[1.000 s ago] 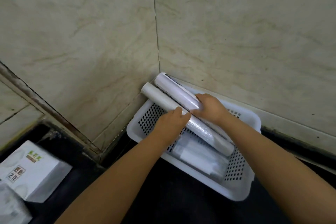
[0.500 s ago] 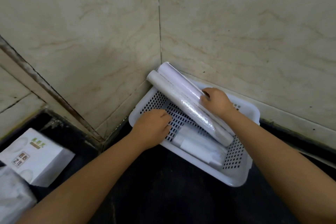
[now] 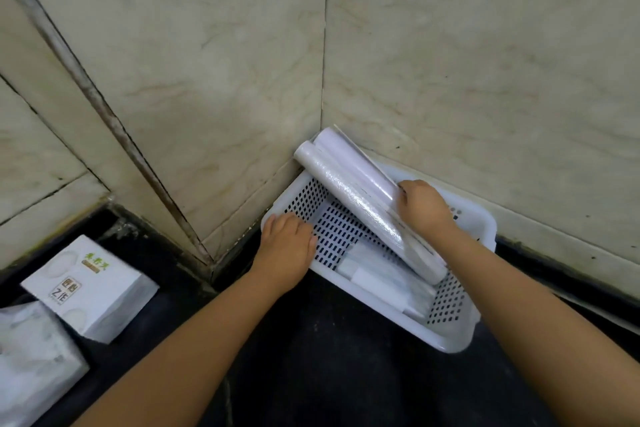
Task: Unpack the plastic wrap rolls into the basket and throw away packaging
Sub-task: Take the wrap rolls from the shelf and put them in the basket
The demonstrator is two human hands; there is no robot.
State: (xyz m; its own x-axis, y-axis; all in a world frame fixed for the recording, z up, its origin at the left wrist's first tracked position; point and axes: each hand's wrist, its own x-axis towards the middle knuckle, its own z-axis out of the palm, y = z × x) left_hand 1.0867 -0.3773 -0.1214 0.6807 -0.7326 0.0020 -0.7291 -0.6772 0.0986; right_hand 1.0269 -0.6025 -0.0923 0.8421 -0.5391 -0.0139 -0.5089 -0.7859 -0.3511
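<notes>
White perforated plastic basket (image 3: 460,340): sits on a black countertop (image 3: 329,374), pushed into a corner of beige marble-patterned wall tiles (image 3: 207,62). Two long white plastic wrap rolls (image 3: 363,198): lie side by side, slanted across the basket, upper ends over its far corner rim. Smaller flat white packets (image 3: 381,279): lie on the basket floor beneath. Left hand (image 3: 285,246): rests on the near-left basket rim, fingers curled over it. Right hand (image 3: 420,206): fingers curled against the rolls at mid-length. White printed cardboard box (image 3: 86,288): stands well apart at left.
</notes>
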